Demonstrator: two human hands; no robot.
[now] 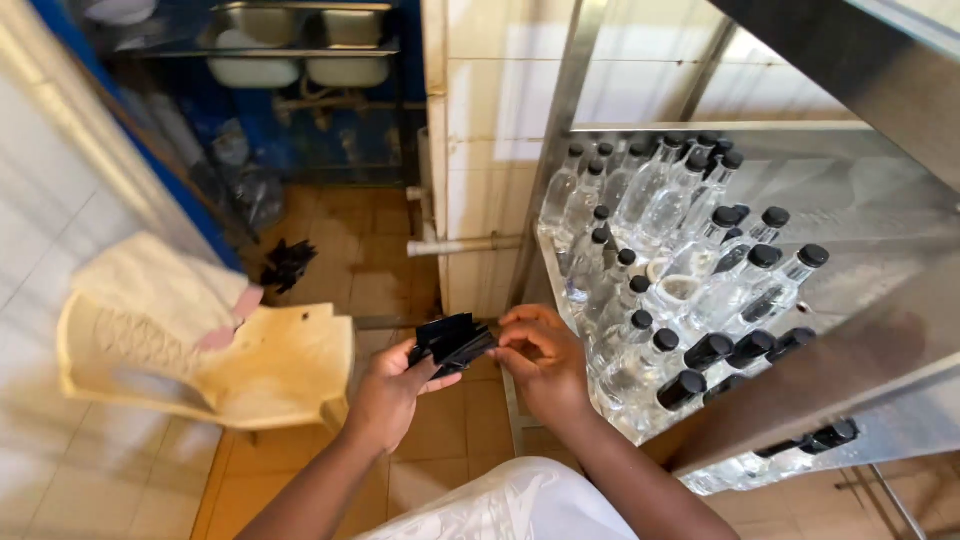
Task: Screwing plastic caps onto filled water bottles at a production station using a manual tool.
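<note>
Black, thin plastic sleeves (452, 343), bunched together, are gripped by both hands (390, 390) (540, 362).

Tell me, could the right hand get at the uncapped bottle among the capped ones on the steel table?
Probably yes. The right hand is just beside the table, and the uncapped bottle lies a few bottles in with its mouth exposed. But both hands are pinching a black strip, and capped bottles crowd around it.

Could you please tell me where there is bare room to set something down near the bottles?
The steel table is bare behind the clear bottles, toward its far right edge. Its front left corner is packed tight with bottles. The seat of the cream plastic chair is free. Both hands, left hand and right hand, hold black strips.
</note>
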